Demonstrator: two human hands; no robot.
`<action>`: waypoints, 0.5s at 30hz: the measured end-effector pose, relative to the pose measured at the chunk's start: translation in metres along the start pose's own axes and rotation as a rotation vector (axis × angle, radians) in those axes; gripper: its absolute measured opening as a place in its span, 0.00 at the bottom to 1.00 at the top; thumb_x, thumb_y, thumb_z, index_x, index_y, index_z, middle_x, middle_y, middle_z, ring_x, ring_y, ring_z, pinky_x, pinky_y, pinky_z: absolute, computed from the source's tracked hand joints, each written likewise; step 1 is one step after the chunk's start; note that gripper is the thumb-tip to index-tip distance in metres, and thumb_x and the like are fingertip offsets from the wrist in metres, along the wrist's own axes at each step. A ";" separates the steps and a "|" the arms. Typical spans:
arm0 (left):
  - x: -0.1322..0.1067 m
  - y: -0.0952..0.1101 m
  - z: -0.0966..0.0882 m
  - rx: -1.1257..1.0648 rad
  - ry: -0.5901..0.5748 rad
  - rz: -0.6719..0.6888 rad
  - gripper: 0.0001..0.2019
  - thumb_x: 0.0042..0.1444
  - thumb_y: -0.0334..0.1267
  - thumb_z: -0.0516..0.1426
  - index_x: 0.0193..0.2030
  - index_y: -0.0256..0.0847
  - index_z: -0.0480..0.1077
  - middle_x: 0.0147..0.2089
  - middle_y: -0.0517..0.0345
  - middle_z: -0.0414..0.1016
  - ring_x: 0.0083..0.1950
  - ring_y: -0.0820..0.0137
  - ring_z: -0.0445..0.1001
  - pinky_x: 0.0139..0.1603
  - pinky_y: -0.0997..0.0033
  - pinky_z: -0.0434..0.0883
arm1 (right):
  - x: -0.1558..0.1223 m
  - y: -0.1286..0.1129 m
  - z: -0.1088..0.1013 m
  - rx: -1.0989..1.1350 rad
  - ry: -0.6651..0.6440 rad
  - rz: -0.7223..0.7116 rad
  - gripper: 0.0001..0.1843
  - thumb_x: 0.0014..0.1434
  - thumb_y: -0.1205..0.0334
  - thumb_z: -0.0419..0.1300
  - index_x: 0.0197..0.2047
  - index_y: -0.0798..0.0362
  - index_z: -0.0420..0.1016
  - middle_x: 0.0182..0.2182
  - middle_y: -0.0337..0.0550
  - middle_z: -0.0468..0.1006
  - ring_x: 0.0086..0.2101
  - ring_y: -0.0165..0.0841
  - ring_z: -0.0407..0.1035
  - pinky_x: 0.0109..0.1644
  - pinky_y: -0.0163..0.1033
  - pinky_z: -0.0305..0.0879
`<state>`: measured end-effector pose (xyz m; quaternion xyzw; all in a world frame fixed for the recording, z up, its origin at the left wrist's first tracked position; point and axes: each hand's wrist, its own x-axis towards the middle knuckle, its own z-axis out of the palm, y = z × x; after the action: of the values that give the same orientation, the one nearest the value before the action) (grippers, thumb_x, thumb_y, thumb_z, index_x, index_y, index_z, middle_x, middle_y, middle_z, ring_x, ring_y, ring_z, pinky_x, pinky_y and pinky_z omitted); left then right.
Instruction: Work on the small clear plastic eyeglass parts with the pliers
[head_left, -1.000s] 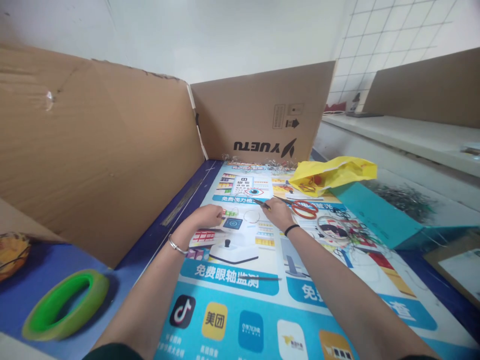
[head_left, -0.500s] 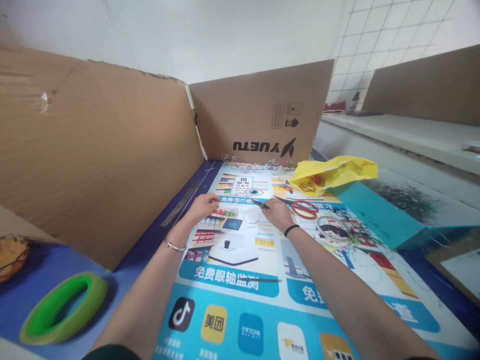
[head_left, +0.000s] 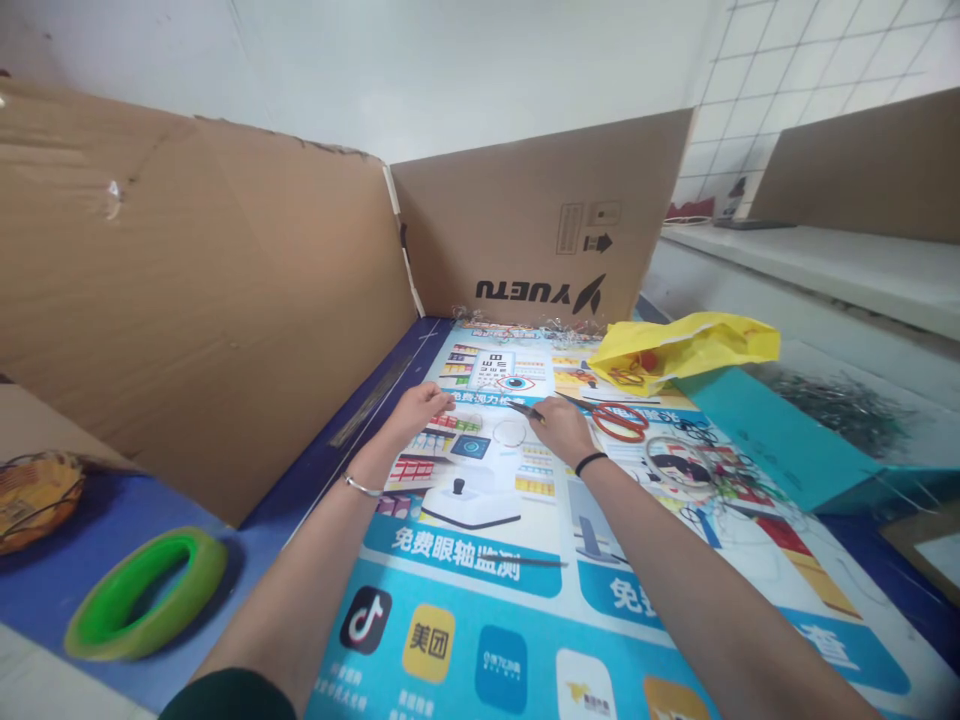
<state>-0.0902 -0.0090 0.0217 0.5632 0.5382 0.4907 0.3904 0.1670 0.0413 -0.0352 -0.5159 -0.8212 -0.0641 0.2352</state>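
Leftward, cardboard wall [head_left: 225,300] nears left hand [head_left: 421,410].

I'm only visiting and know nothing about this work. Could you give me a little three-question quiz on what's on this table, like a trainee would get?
1. True or false: the red-handled scissors lie on the poster, in neither hand.
2. The tape roll at the near left is: A green, B red, C black.
3. Which hand holds the thin dark tool?
Key: 1 true; 2 A; 3 the right hand.
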 end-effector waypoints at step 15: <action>-0.026 -0.018 0.069 -0.753 0.131 -0.138 0.12 0.42 0.37 0.61 0.24 0.37 0.59 0.32 0.53 0.75 0.36 0.67 0.76 0.34 0.70 0.70 | -0.008 -0.029 -0.013 -0.146 0.310 -0.335 0.07 0.55 0.63 0.54 0.28 0.53 0.72 0.27 0.43 0.67 0.34 0.34 0.55 0.40 0.40 0.46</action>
<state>-0.0258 -0.0265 -0.0134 0.3104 0.3810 0.6613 0.5667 0.1486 0.0169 -0.0231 -0.3723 -0.8426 -0.2398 0.3064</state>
